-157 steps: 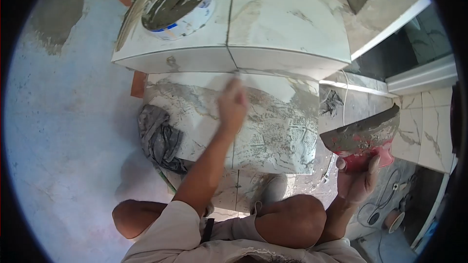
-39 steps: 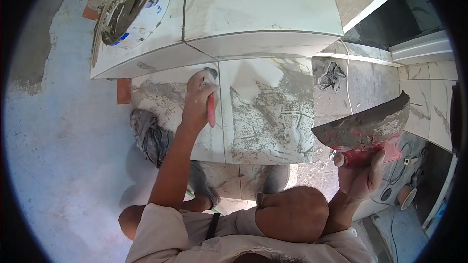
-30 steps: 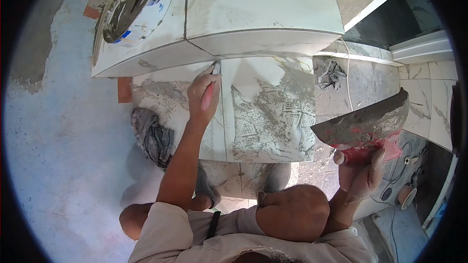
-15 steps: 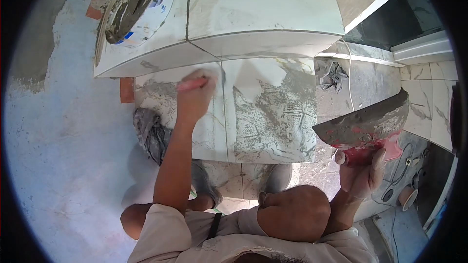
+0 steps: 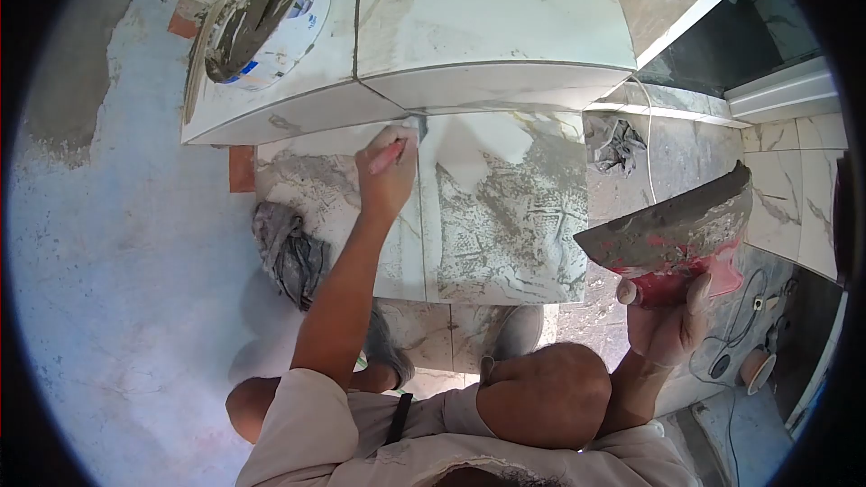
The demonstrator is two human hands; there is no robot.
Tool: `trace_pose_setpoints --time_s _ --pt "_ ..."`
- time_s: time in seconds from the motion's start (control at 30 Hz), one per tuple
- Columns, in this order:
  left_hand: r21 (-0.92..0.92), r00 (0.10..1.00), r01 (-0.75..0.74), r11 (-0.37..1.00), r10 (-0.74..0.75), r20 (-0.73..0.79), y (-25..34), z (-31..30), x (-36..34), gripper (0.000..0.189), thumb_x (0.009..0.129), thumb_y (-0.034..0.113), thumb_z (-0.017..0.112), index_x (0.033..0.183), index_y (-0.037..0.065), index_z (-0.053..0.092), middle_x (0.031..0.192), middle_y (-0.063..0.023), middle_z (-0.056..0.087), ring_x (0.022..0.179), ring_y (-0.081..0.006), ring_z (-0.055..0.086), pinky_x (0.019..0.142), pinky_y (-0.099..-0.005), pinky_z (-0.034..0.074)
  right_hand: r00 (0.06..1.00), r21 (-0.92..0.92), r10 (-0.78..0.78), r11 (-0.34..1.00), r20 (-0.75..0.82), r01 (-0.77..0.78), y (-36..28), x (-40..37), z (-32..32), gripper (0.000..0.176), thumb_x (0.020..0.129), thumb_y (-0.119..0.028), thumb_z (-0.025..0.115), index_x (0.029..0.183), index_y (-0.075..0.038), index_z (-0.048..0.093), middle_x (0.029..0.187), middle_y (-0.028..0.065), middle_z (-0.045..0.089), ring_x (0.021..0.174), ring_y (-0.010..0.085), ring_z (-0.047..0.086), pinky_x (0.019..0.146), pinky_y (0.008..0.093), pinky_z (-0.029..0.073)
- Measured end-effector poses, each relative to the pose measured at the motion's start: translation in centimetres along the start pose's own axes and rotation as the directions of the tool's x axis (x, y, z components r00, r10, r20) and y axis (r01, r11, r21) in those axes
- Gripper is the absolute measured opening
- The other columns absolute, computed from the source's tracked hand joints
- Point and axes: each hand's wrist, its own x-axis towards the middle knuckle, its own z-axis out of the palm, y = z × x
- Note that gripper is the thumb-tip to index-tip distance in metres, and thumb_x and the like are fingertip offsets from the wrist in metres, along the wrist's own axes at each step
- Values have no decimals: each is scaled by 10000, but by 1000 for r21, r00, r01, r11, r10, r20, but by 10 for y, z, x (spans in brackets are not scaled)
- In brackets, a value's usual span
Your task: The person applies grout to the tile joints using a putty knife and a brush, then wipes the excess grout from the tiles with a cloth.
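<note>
My left hand (image 5: 388,167) is closed around the pink-red handle (image 5: 388,156) of a small tool. Its blade, mostly hidden, is at the upper end of the seam between two marbled tiles (image 5: 487,149) smeared with grey mortar. On the right, my right hand (image 5: 667,325) holds up a red holder (image 5: 672,286) from below, fingers and thumb on either side. Grey mortar (image 5: 677,221) coats the holder's wide, curved upper part. This holder is to the right of the tiled step, apart from it.
A white bucket (image 5: 302,36) of grey mortar stands on the upper tiled step (image 5: 496,22). A crumpled dark bag (image 5: 293,257) lies at the lower step's left edge, another (image 5: 620,146) on the floor at right. A white cable (image 5: 649,140) runs nearby; my knees and feet are below.
My left hand has moved right with the tool, up to the seam between the tiles. My right hand and the red holder have barely shifted.
</note>
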Motion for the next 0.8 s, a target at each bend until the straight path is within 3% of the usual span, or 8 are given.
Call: trace_pose_setpoints --time_s 0.03,0.1,0.27,0.37,0.47,0.57,0.7,0.8 --pt "-1 1000 -1 1000 1 -1 5 -5 3 73 830 31 639 864 9 700 717 -37 660 601 -106 587 571 -233 451 999 7 -1 1000 -38 1 0 -1 0 466 1041 -334 370 1443 -98 357 1383 116 499 1098 280 565 677 384 487" --pt "87 841 412 907 -416 348 21 -23 12 93 834 38 631 893 10 697 717 -42 661 625 -108 606 572 -242 457 1000 -9 3 1000 -13 -3 -2 0 -1 465 1041 -336 371 1440 -98 359 1382 120 500 1096 279 565 679 383 487" --pt "-97 949 289 952 -271 164 13 -20 8 115 794 142 650 839 45 691 739 -120 684 686 -246 673 671 -325 514 1000 -9 13 1000 3 -13 -1 -2 -3 468 1039 -340 376 1432 -87 366 1373 133 505 1090 278 568 680 382 488" --pt "197 951 232 953 -265 162 15 -25 -4 110 807 132 636 841 39 684 754 -105 687 695 -243 677 662 -328 513 1000 -1 10 1000 13 -10 -2 -1 -2 468 1039 -340 376 1432 -85 365 1366 138 510 1088 281 570 681 383 491" --pt "130 795 350 928 -368 483 24 -49 -10 98 827 83 646 883 10 679 693 -67 634 644 -127 606 618 -266 473 999 -5 11 1000 -46 -11 -3 -1 -3 464 1039 -337 378 1431 -88 368 1363 145 513 1087 284 571 692 387 494" --pt "10 950 237 971 -234 208 25 -46 -14 99 827 81 642 888 11 675 701 -69 639 643 -137 608 620 -279 480 999 5 29 1000 31 -30 0 1 -3 453 1042 -320 373 1433 -89 368 1377 139 503 1097 285 567 707 395 496" --pt "44 922 269 962 -270 278 32 -43 -36 92 825 47 630 900 29 681 722 -65 642 646 -112 597 620 -255 474 989 -11 35 999 144 -33 -2 7 -3 430 1048 -299 362 1435 -114 376 1408 111 483 1129 275 551 722 400 500" --pt "61 799 294 954 -280 532 47 -64 -61 48 871 76 610 873 42 644 719 -109 615 609 -162 592 608 -271 464 987 -21 49 999 151 -46 -1 10 -6 423 1049 -298 359 1437 -132 383 1422 99 473 1155 270 540 730 401 502"
